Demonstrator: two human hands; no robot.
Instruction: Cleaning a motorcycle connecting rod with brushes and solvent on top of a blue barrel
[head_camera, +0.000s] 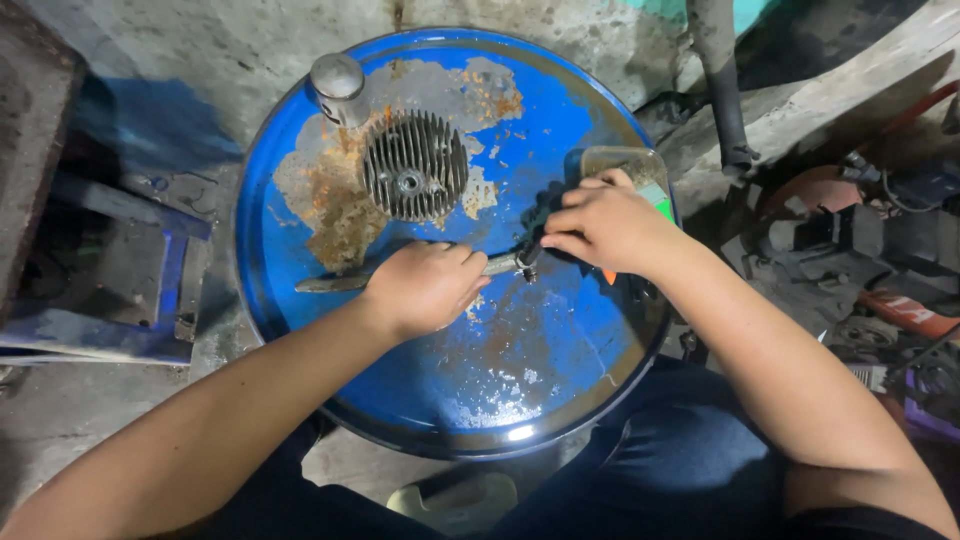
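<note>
My left hand (425, 285) is closed around a long flat metal tool (328, 283) that lies across the rusty blue drum lid (400, 390). Its pointed end sticks out to the left of my fist. My right hand (605, 225) grips a small dark part (528, 255) just right of the left hand, where the tool's other end meets it. A round finned metal cylinder head (414, 166) rests on the lid behind my hands. A grey piston (339, 88) stands upright at the lid's far left rim.
A clear plastic tub (622, 160) sits by the drum's right rim, behind my right hand. A blue metal stand (120, 290) is on the floor to the left. Machine parts and a dark pipe (722, 80) crowd the right side. A pale sandal (455, 497) shows below.
</note>
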